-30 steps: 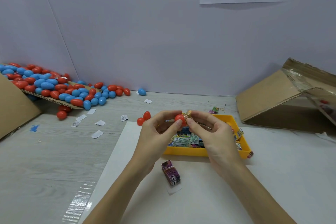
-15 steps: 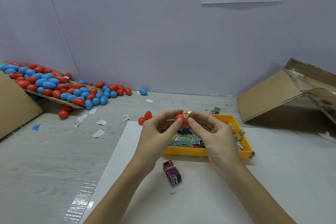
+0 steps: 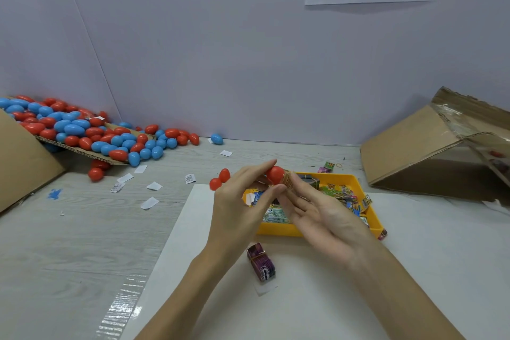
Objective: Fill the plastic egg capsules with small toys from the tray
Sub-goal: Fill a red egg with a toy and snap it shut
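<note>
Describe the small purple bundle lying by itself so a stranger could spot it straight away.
Start at the yellow tray in the middle of the white sheet. Come toward the viewer from the tray's near rim, between the two forearms: the purple bundle lies there alone on the sheet. Unlike the bright loose packets heaped inside the tray, it is a dark purple block bound with a thin band.
</note>
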{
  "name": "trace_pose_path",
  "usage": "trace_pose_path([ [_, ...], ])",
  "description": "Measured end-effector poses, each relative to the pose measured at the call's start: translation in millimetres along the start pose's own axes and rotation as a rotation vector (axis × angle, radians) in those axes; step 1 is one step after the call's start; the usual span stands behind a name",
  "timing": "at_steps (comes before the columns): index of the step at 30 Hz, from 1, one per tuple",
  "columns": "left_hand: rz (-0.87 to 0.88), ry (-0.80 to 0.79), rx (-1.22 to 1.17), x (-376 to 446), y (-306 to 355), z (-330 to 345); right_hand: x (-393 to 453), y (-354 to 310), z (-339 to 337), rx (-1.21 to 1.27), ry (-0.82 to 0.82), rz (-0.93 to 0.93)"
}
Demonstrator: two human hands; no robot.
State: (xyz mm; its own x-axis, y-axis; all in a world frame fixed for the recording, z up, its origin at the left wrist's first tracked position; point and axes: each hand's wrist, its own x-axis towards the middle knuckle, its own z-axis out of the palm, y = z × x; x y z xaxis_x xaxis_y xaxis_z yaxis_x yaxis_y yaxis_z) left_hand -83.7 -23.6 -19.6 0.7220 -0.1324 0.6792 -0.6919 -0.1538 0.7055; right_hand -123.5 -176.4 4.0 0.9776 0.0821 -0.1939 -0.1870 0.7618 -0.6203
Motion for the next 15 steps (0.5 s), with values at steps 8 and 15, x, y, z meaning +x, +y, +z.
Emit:
trace_pose_path([
  [8, 0.032, -0.062, 0.046, 0.5, 0.5, -4.2, -3.8, -4.0, -0.9, -0.150, 0.019, 0.071],
  [15, -0.045, -0.174, -0.010, -0.6, -0.3, -6.3, -5.6, -4.6, -0.3, -0.048, -0.029, 0.225],
])
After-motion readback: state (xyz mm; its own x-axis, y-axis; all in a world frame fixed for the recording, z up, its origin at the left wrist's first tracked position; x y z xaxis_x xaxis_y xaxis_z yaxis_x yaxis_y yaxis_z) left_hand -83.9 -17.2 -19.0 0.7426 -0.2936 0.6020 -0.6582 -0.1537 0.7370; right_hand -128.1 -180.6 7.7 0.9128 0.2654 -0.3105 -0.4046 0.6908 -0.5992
